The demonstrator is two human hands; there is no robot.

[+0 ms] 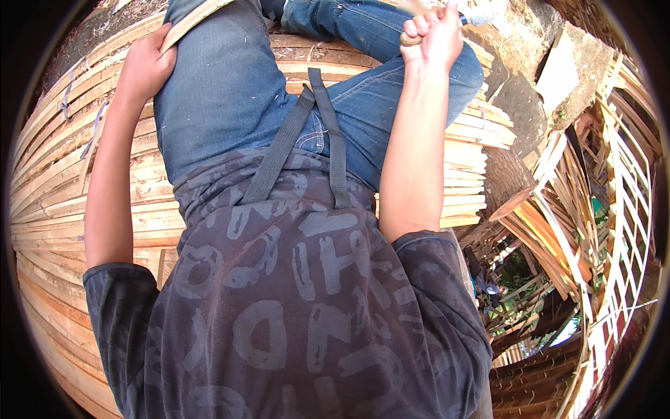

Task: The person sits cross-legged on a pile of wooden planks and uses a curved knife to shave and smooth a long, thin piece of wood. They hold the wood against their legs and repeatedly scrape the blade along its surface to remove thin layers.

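At the upper left, my left hand (148, 63) is closed on a pale wooden strip (190, 25), which lies across my jeans at the thigh and runs out of the top edge. My right hand (436, 40) is raised over my other leg at the upper right, its fingers wrapped round a tool with a wooden handle (410, 40). The rounded handle end sticks out on the left of the fist. On the other side a dark collar and a blurred greyish part show near the top edge; what kind of tool it is cannot be made out.
I sit on stacked pale wooden strips (52, 209), some tied in bundles. Large rocks (516, 77) lie at the upper right. Beside them are a cut log (511, 202), loose split strips (551, 244) and a woven lattice panel (628, 230) along the right rim.
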